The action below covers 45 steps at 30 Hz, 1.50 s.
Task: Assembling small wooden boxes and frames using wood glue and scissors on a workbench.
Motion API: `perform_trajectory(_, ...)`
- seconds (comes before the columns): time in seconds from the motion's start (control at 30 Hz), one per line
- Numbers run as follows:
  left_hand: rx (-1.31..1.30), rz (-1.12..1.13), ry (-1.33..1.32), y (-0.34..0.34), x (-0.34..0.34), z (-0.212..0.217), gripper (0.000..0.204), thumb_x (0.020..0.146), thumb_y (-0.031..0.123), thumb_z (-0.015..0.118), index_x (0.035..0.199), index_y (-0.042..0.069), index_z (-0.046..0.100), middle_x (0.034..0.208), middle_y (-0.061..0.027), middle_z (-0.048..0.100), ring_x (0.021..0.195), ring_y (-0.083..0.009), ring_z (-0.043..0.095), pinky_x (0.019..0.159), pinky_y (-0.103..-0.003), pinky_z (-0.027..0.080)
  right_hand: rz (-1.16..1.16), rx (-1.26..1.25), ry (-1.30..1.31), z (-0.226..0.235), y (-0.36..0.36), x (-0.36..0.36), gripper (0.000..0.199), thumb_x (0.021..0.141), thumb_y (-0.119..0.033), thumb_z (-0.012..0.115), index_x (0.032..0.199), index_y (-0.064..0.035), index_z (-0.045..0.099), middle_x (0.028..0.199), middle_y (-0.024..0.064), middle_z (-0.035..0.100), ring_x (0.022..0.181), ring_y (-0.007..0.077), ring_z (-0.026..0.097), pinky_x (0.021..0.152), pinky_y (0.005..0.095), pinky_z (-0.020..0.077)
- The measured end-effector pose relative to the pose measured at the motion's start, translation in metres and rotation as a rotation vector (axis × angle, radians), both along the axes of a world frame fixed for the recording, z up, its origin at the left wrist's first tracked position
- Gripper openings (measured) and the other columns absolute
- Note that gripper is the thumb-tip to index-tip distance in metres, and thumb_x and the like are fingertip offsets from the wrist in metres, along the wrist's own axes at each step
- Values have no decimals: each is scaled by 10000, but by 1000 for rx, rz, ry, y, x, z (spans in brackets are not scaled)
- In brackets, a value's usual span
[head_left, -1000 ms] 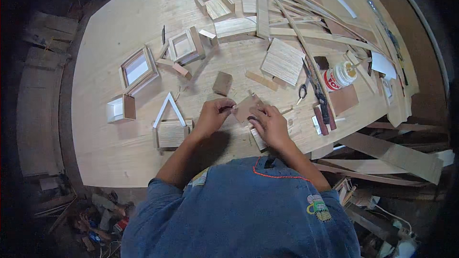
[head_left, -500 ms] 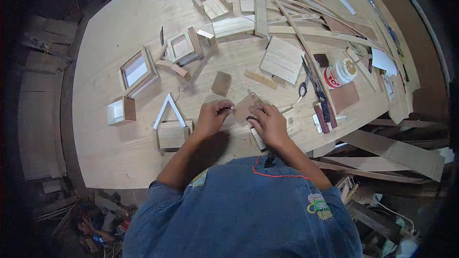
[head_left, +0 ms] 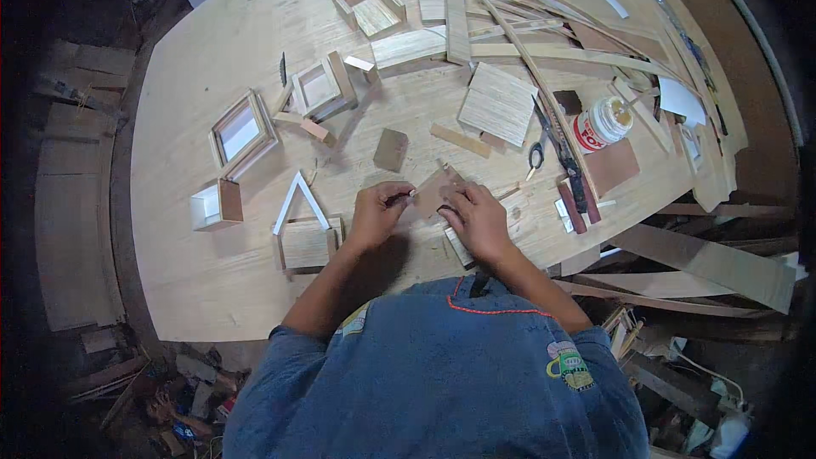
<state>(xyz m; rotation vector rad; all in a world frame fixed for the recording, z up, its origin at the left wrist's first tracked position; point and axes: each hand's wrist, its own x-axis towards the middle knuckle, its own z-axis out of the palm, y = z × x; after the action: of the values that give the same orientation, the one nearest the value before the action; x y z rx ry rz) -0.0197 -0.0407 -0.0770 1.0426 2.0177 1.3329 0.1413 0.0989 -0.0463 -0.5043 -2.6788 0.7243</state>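
Fingers closed in a pinch, my left hand [head_left: 378, 214] is at the left edge of a thin brownish panel [head_left: 432, 195]. A tiny pale bit shows at its fingertips, too small to name. My right hand [head_left: 481, 219] grips the panel's right side between thumb and fingers. Under the right wrist lies a narrow wooden piece [head_left: 457, 246], partly hidden. A small wooden block [head_left: 391, 150] sits just beyond my hands. Left of my left forearm stands a little wooden house [head_left: 308, 244] with a white, inverted-V strip [head_left: 299, 204] against it.
Small wooden boxes [head_left: 369, 5] and a frame box [head_left: 243, 133] stand on the table [head_left: 183, 280]. Scissors [head_left: 535, 155], an opened glue jar [head_left: 602, 125], a square board [head_left: 498, 104] and dark-red-handled pliers [head_left: 578, 208] lie right. Long wood strips [head_left: 544, 59] crowd the far right.
The view has shifted slightly, so table items appear a little displaced. Both hands keep nearly the same hold and place at the panel.
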Motion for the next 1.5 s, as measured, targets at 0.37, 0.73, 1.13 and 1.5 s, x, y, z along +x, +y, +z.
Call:
perform_trajectory(0.37, 56, 133, -315, 0, 0, 18, 184, 809, 32, 645, 982, -14, 601, 827, -76, 663, 777, -101, 606, 685, -234, 466, 1, 15, 36, -1, 0, 0, 305, 758, -204, 681, 1035, -92, 621, 989, 86, 586, 912, 280, 573, 754, 384, 492)
perform_trajectory(0.73, 146, 81, -932, -7, -17, 24, 210, 838, 115, 653, 1022, 64, 565, 833, -86, 663, 701, -141, 624, 632, -244, 502, 19, 11, 52, 4, 1, 1, 273, 758, -155, 667, 1019, -92, 622, 990, 83, 588, 892, 284, 572, 732, 389, 492)
perform_trajectory(1.13, 220, -226, -1306, 1, -3, 45, 197, 841, 188, 669, 909, 90, 512, 808, -71, 633, 665, -126, 601, 565, -215, 478, 129, -274, 249, 50, -1, -12, 315, 725, -78, 715, 1033, -71, 649, 957, 119, 591, 846, 252, 616, 716, 322, 501)
perform_trajectory(1.5, 164, -325, -1393, 0, -4, 49, 179, 840, 159, 668, 951, 67, 563, 831, -52, 629, 713, -119, 606, 601, -226, 490, 255, -263, 300, 48, 9, -11, 276, 742, -86, 724, 1007, -61, 653, 943, 104, 591, 816, 220, 627, 683, 306, 510)
